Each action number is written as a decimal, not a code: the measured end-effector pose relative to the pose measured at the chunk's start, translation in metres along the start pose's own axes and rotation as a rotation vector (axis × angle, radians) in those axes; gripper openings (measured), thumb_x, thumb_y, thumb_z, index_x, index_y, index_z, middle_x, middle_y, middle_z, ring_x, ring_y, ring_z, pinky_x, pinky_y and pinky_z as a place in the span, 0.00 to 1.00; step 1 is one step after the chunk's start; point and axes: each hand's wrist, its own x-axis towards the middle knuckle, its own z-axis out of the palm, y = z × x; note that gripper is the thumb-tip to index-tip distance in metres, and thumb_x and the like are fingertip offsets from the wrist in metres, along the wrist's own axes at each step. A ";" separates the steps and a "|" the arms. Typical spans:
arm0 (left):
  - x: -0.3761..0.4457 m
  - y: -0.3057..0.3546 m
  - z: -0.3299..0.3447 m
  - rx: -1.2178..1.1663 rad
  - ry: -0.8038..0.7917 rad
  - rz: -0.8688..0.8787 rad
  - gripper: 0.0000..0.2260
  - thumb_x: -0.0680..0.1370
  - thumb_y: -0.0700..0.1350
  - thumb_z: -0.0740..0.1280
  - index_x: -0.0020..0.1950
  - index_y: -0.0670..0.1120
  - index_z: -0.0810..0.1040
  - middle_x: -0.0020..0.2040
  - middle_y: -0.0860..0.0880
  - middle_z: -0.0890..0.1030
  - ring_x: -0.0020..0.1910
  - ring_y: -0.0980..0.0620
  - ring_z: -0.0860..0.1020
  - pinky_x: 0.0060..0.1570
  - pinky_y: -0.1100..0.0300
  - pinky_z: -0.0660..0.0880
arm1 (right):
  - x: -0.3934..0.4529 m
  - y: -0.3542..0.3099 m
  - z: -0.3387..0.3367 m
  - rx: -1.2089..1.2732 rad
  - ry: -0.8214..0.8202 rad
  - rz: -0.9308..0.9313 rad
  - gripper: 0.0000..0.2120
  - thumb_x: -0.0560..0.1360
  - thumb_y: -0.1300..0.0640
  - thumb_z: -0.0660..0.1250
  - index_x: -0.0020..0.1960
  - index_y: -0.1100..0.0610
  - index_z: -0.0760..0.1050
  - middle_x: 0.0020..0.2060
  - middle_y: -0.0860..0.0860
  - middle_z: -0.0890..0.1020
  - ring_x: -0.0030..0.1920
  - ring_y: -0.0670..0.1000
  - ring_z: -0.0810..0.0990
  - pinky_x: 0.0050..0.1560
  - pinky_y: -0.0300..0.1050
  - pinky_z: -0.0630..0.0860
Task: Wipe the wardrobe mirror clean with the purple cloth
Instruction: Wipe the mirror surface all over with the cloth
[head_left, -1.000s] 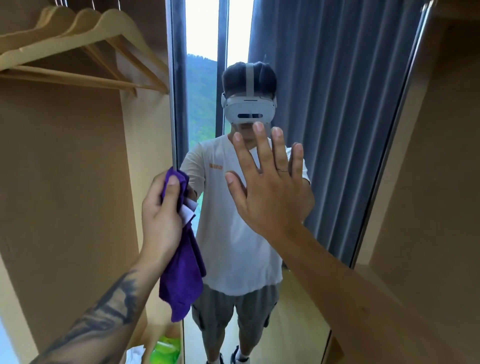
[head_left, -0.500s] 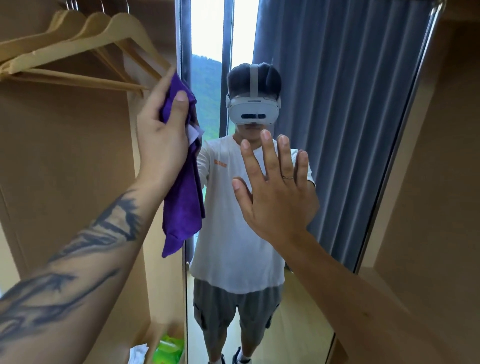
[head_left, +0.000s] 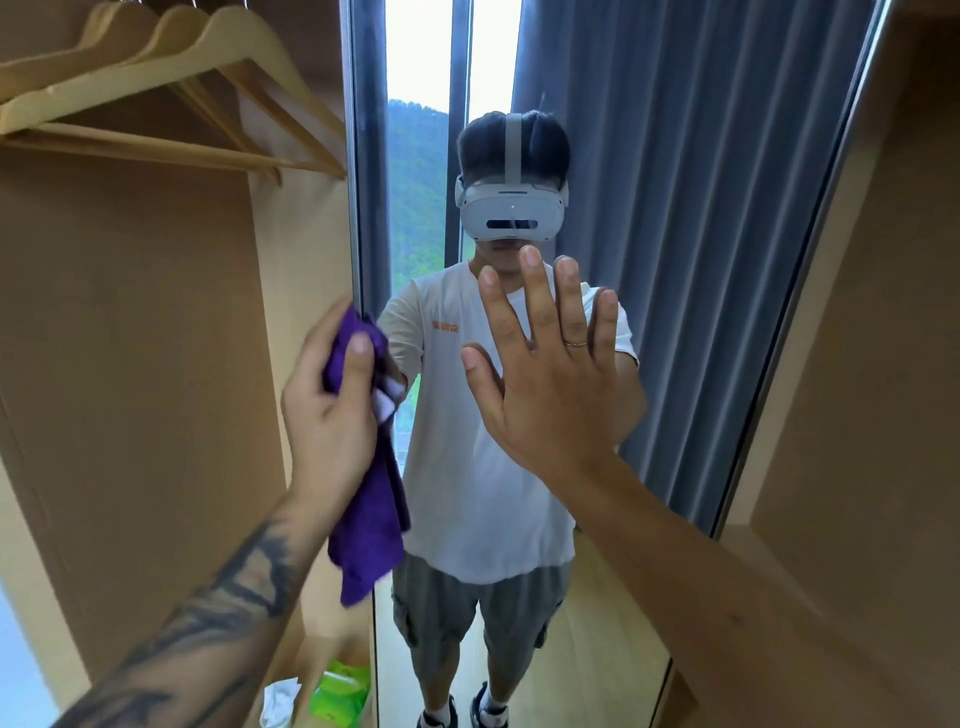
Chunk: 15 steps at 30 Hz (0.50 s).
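The tall wardrobe mirror (head_left: 675, 260) stands straight ahead and reflects a person, grey curtains and a window. My left hand (head_left: 327, 415) grips the bunched purple cloth (head_left: 371, 514) against the mirror's left edge at mid height; the cloth's loose end hangs down below the hand. My right hand (head_left: 540, 374) lies flat on the glass near the mirror's middle, fingers straight and spread.
Several wooden hangers (head_left: 171, 93) hang on a rail at the upper left inside the open wardrobe. A green packet (head_left: 337, 693) and white crumpled paper (head_left: 278, 701) lie on the wardrobe floor. A tan wardrobe panel (head_left: 857, 415) borders the mirror on the right.
My left hand went up the mirror's left edge with the cloth, then came back down to mid height. My right hand stayed flat on the glass.
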 end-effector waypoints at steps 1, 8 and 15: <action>0.018 0.008 0.004 -0.007 -0.015 0.009 0.14 0.86 0.46 0.64 0.72 0.46 0.76 0.57 0.47 0.86 0.44 0.51 0.86 0.50 0.47 0.83 | 0.000 0.000 0.000 0.000 0.004 -0.001 0.28 0.85 0.40 0.56 0.82 0.49 0.62 0.81 0.53 0.55 0.82 0.58 0.54 0.79 0.67 0.57; 0.069 0.027 0.013 0.037 0.009 0.087 0.18 0.85 0.49 0.65 0.75 0.46 0.76 0.68 0.49 0.81 0.67 0.53 0.79 0.71 0.53 0.74 | 0.000 0.000 -0.002 -0.004 -0.004 0.004 0.28 0.85 0.40 0.56 0.82 0.49 0.62 0.82 0.53 0.59 0.82 0.58 0.56 0.79 0.67 0.56; -0.043 -0.041 -0.015 0.031 -0.028 -0.111 0.14 0.85 0.55 0.63 0.70 0.59 0.77 0.43 0.57 0.86 0.40 0.61 0.83 0.46 0.69 0.77 | 0.001 -0.002 -0.008 -0.021 -0.024 0.005 0.28 0.85 0.40 0.56 0.82 0.49 0.63 0.81 0.55 0.62 0.81 0.59 0.57 0.79 0.68 0.58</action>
